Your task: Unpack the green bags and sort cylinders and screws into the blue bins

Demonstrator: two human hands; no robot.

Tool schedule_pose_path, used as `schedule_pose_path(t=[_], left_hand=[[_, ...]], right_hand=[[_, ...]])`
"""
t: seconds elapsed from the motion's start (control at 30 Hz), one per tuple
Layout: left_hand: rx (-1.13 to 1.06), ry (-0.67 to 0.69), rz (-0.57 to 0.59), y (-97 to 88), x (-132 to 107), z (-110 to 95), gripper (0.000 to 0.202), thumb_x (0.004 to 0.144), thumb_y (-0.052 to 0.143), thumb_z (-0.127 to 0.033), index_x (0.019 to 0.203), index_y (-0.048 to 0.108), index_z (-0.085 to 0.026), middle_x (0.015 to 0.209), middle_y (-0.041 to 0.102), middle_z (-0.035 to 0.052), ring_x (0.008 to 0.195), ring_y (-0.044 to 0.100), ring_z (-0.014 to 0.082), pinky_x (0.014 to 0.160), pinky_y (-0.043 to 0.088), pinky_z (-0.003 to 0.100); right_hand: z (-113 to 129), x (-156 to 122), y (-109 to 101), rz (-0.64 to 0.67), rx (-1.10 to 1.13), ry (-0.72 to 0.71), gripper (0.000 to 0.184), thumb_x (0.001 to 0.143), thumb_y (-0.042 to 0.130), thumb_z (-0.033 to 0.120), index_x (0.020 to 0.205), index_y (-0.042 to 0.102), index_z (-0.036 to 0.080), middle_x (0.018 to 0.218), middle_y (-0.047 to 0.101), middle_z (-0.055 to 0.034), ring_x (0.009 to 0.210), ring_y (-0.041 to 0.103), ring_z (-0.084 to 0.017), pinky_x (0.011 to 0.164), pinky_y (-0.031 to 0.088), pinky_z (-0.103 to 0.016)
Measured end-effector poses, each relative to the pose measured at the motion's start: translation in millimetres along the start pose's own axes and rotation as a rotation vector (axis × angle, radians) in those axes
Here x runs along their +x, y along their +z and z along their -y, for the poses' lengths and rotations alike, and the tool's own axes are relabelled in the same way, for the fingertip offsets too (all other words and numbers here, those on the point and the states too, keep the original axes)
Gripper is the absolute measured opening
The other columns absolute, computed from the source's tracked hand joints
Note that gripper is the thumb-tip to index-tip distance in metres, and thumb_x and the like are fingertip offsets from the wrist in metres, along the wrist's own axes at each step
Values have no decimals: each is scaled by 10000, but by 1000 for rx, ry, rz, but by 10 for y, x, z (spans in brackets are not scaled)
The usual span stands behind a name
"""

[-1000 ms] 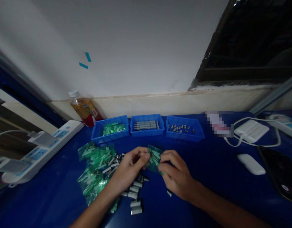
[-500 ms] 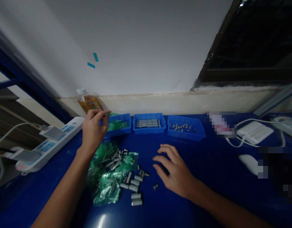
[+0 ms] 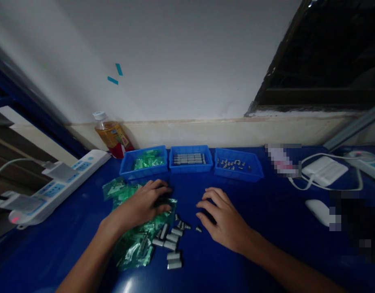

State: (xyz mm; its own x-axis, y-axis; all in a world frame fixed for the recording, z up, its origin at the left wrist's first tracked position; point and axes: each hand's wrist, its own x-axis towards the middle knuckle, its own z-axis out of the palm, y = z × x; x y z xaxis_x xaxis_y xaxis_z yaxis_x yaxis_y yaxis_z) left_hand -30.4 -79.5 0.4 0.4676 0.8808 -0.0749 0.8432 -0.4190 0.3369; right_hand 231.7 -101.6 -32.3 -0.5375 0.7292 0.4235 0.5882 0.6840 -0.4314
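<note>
My left hand (image 3: 144, 202) reaches over a pile of green plastic bags (image 3: 134, 254), its thumb apart from the fingers. It partly hides the bags and any metal parts beneath it. My right hand (image 3: 221, 217) hovers over or rests on the blue table, fingers curved and apart, with nothing in them. Close to its thumb lies a small screw (image 3: 199, 229). Between the hands are more screws (image 3: 183, 225) and several grey metal cylinders (image 3: 172, 238). Two further cylinders (image 3: 174, 261) lie side by side nearer to me.
Three blue trays stand along the wall: one with green bags (image 3: 123, 167), one with rows of metal cylinders (image 3: 190, 168), one with small screws (image 3: 239, 173). A drink bottle (image 3: 111, 132) and power strip (image 3: 80, 167) are left; a white mouse (image 3: 317, 211) and cables are right.
My left hand has come down from above the left tray, toward me and to the right, onto the bag pile. My right hand has hardly moved. The view has shifted slightly.
</note>
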Motion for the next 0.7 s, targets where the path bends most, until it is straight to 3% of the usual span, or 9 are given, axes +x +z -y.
schedule_pose_path(t=[0.23, 0.33, 0.43, 0.53, 0.7], left_hand=[[40, -113, -18, 32, 107, -6, 104, 841, 551, -276, 809, 626, -211, 890, 632, 41, 892, 555, 228, 760, 394, 336], [31, -120, -47, 33, 100, -5, 184, 875, 506, -348, 861, 623, -207, 884, 645, 48, 888, 562, 226, 760, 407, 322], [36, -109, -17, 15, 29, 4, 397, 810, 555, -525, 1090, 591, -246, 1105, 607, 68, 1050, 515, 276, 864, 390, 392], [42, -82, 65, 8, -18, 1, 470, 740, 637, -515, 1155, 561, -307, 1264, 514, 61, 1159, 442, 309, 919, 351, 452], [-2, -99, 2, 66, 65, -18, 332, 763, 631, -447, 984, 582, -204, 1023, 599, 73, 967, 542, 258, 806, 417, 360]], right_hand=[[48, 2, -35, -22, 24, -7, 130, 834, 586, 190, 955, 634, 186, 961, 587, -86, 1034, 493, -252, 879, 449, -462], [88, -5, -61, -30, 55, -16, 117, 842, 573, 187, 942, 634, 177, 933, 597, -81, 974, 509, -230, 855, 461, -435], [123, -13, -99, -20, 76, -24, 117, 856, 559, 197, 940, 637, 172, 915, 604, -78, 945, 515, -215, 838, 463, -405], [139, -22, -127, 4, 84, -32, 116, 861, 559, 216, 937, 637, 176, 906, 611, -72, 926, 517, -207, 827, 459, -387], [136, -31, -124, 19, 100, -29, 101, 857, 565, 209, 927, 630, 176, 865, 619, -54, 888, 522, -194, 807, 448, -363]])
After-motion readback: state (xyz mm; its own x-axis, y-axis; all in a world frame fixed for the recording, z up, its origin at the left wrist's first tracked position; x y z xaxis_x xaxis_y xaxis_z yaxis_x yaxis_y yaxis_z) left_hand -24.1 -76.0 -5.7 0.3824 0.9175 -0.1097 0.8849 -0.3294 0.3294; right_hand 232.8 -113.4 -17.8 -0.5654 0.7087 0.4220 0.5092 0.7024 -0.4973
